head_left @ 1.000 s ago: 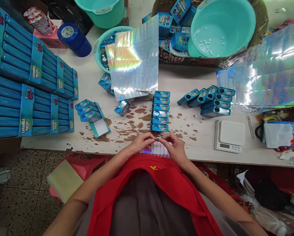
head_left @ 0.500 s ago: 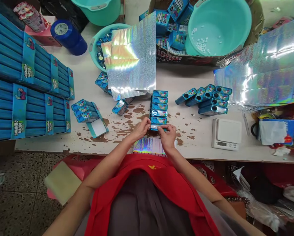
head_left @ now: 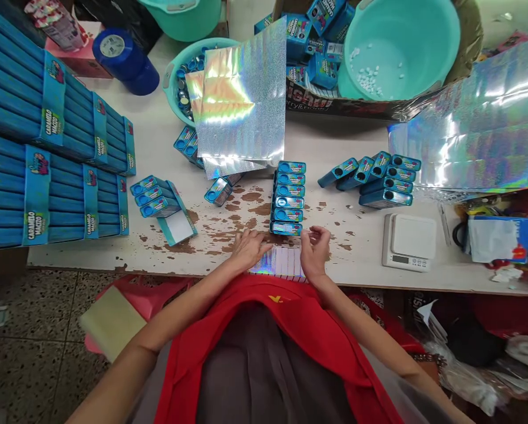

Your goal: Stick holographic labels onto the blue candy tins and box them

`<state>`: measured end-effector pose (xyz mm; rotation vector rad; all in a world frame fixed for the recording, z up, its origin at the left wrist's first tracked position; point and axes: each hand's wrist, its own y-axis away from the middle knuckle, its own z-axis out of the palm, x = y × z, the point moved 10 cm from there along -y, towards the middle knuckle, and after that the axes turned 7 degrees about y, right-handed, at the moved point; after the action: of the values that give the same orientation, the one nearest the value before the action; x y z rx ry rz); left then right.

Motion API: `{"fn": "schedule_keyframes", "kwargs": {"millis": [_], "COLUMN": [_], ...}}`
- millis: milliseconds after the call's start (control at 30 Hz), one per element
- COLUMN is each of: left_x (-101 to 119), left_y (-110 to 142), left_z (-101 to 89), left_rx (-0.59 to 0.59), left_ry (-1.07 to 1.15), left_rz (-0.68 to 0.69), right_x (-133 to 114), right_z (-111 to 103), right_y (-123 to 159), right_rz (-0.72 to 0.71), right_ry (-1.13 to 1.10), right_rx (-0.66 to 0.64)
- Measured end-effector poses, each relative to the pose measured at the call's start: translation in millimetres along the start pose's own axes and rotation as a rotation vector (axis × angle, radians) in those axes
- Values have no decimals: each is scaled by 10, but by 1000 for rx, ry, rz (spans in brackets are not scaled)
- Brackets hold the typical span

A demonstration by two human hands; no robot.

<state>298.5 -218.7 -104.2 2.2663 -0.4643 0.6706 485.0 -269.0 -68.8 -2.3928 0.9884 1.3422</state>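
A column of several small blue containers (head_left: 289, 190) stands in front of me, with printed labels on their tops. The nearest blue container (head_left: 286, 228) has a shiny silver strip across its top. To its lower left, my left hand (head_left: 248, 249) lies on the table with its fingers stretched out, holding nothing. My right hand (head_left: 316, 252) is just right of the nearest container, fingers loosely bent and apart, with nothing visible in them. Between my hands, at the table edge, lies a holographic sticker sheet (head_left: 279, 261) cut into strips, partly covered by my left hand.
More blue containers (head_left: 385, 199) with dark round holes stand to the right, beside a white scale (head_left: 409, 241). Silver sheets (head_left: 244, 100) partly cover a teal basin (head_left: 172, 88) of round lids. A carton (head_left: 308, 103) holds packs and a teal tub (head_left: 401, 47). Blue packs (head_left: 7, 194) are stacked left.
Both hands have let go of the nearest container and drawn back toward me, the left one to the lower left, the right one slightly right. The container stays at the column's near end.
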Motion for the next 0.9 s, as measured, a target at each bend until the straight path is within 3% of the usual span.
{"fn": "schedule_keyframes", "kwargs": {"millis": [100,167,233,400,633,767,900], "left_x": [-131,-183,-205,-179,-208,-219,-216], "left_y": [-3,-12,-20,-17,-33,-56,-12], "left_z": [61,106,140,171,157,167,126], "left_rx": [-49,-75,-102,-132,-103,-71,-19], "left_ry": [28,73,98,104,146,167,157], "left_rz": [-7,-17,-27,-25,-104,-117,-105], "right_x": [-43,-92,-128,-151,-96,-222,-432], "right_z": [31,219,398,653,788,685,425], "right_y": [225,397,511,540,729,730,598], "right_rz": [-154,-265,-353,-537,-747,-715,-473], "right_ry": [66,91,124,328,563,534,283], "right_rx": [-175,-382,-510,-505,-639,-648,-632]}}
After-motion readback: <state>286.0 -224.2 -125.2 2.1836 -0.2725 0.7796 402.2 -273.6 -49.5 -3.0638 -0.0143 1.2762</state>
